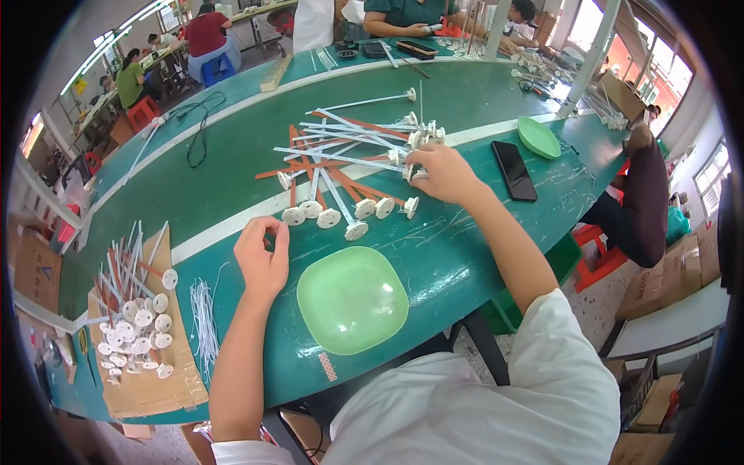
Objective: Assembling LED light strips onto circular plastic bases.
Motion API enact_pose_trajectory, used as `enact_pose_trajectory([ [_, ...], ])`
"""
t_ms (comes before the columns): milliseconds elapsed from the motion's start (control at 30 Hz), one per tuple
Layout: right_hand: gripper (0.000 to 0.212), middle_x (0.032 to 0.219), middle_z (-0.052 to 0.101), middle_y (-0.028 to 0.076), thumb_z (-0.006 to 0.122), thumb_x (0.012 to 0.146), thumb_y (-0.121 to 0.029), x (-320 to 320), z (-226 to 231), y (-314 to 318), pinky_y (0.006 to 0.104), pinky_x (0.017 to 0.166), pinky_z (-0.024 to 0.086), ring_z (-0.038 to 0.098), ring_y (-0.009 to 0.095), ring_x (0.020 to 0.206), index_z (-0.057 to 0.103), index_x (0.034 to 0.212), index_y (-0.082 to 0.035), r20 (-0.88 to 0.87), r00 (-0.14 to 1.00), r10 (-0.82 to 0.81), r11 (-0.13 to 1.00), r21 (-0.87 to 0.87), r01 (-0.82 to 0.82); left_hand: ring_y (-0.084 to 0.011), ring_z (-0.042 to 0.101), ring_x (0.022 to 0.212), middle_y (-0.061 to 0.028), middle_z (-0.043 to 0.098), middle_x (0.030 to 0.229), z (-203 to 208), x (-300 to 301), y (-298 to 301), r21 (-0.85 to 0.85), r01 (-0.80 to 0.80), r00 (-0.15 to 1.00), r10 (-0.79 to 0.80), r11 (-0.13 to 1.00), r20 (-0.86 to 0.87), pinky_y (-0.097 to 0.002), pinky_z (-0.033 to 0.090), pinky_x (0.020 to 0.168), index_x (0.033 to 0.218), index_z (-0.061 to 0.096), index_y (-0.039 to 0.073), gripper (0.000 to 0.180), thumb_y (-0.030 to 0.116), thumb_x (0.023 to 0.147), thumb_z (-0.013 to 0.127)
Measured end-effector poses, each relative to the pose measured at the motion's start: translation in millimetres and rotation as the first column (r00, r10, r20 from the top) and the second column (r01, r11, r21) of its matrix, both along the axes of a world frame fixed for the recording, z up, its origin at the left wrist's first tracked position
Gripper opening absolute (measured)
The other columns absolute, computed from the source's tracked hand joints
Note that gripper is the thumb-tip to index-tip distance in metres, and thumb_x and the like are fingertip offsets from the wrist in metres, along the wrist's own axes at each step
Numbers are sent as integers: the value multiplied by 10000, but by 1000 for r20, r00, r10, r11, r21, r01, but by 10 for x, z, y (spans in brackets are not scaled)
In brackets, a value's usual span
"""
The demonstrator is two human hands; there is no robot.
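A pile of long flat white and reddish-brown strips (314, 155), with round white end pieces (329, 218), lies on the green table ahead of me. My right hand (448, 175) reaches to the pile's right end. Its fingers are closed on a white end piece (407, 173), partly hidden by the fingertips. My left hand (262, 254) rests near the front of the pile, thumb and fingers curled together; whether anything small is between them is hidden. Between my forearms sits a light green square plate (353, 301), close to the table's near edge.
At left, more strips with white ends (139, 325) lie on cardboard (167, 391), beside a bundle of thin white cords (204, 329). A black phone (513, 170) and a small green dish (539, 138) lie to the right. A person's arm (639, 194) is at the right edge.
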State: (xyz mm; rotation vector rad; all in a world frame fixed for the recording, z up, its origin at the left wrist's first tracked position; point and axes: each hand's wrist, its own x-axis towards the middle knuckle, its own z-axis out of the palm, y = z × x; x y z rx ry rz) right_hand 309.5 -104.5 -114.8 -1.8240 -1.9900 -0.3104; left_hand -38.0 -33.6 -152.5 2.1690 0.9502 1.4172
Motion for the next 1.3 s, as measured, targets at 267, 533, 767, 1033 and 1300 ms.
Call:
enact_pose_trajectory([
  [267,252,948,722,122,768,772,-40,-331,523,-534,317,723,551,701,259,808,709,1017,-39,-327,930,166,978,174,-114,-127,580,731,-50,655,853,32,-137,-50,-40,52,990,-46,998,134,-249,464,657,896,635,-3,73,67,916,642],
  [533,213,1048,720,173,710,828,35,-1344,333,-488,292,830,546,690,194,964,705,1041,24,-669,435,603,783,393,-482,-207,664,1027,-117,662,1162,604,211,-840,-456,776,623,-416,435,663,-303,523,854,1358,516,-15,392,224,1049,476],
  [767,289,985,733,110,795,729,-61,-1457,59,-383,299,686,569,725,213,774,723,1009,-61,-436,604,667,730,544,-413,-245,656,1093,-166,610,1273,375,144,-804,-512,790,606,-298,338,737,-333,534,901,1378,492,-30,422,246,1062,443],
  [1033,378,942,728,99,819,656,-18,-1409,135,-394,283,631,574,717,233,734,720,1021,-31,-165,649,742,609,571,-550,-214,671,1006,-145,670,1124,224,143,-781,-491,675,718,-335,551,610,-314,548,876,1249,559,-39,310,60,960,614],
  [1300,351,897,731,90,788,759,-49,-1451,-23,-510,286,594,568,712,218,689,704,1100,-40,-411,651,639,739,565,-368,-208,711,839,-158,715,958,331,161,-906,-41,312,944,-305,949,124,-292,566,725,1174,613,-71,275,-70,900,597],
])
